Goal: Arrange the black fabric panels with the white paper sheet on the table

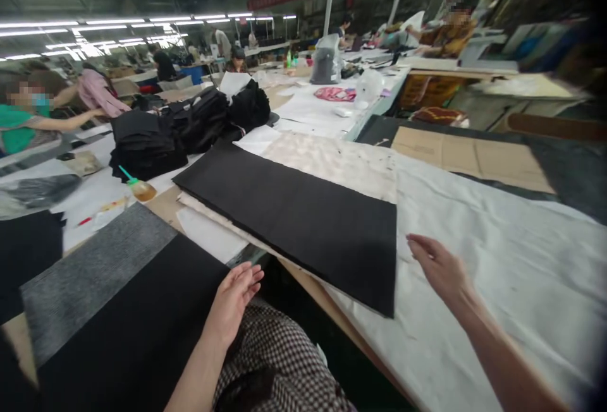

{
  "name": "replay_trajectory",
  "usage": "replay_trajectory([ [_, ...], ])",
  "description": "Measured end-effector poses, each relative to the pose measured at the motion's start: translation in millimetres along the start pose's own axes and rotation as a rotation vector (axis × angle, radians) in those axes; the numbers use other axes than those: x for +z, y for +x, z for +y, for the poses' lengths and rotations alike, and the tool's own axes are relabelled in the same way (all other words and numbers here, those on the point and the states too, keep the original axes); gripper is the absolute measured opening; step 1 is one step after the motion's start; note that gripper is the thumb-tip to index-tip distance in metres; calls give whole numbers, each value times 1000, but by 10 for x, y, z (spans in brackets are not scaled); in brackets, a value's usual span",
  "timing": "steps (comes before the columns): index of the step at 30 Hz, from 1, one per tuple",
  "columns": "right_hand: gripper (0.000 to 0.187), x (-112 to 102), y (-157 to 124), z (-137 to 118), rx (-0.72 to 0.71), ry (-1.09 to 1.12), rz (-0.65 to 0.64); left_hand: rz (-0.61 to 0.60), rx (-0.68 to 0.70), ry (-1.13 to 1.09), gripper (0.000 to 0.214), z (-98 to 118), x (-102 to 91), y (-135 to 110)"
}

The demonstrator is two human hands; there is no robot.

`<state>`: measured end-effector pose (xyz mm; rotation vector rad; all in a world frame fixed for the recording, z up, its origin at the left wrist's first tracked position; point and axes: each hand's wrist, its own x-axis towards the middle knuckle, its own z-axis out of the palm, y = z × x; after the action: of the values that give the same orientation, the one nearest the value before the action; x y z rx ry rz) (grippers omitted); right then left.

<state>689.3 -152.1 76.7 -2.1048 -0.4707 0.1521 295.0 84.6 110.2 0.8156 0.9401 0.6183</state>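
Observation:
A stack of black rectangular sheets (294, 222) lies slantwise in front of me, partly on a stained pale cloth (341, 159). My right hand (439, 266) hovers just off its right end over the white-covered table, fingers stretched and nothing in them. At the near edge of the left table is my left hand (237, 298), fingers extended and apart, holding nothing. It is nearest to a large black sheet (133, 311) with a grey fuzzy strip (95, 279) along its far side; I cannot tell whether they touch.
Piles of black pieces (147, 143) stand at the back left. A glue bottle (142, 189) with a green nozzle lies before them. Flattened cardboard (469, 156) rests at the right. A co-worker in green (23, 121) sits far left. A gap separates the tables below me.

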Motion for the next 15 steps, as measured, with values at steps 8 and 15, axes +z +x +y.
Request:
replay_trajectory([
  [8, 27, 219, 432, 263, 268, 431, -61, -133, -66, -239, 24, -81, 509, 443],
  [15, 34, 430, 1146, 119, 393, 894, -266, -104, -55, -379, 28, -142, 705, 697],
])
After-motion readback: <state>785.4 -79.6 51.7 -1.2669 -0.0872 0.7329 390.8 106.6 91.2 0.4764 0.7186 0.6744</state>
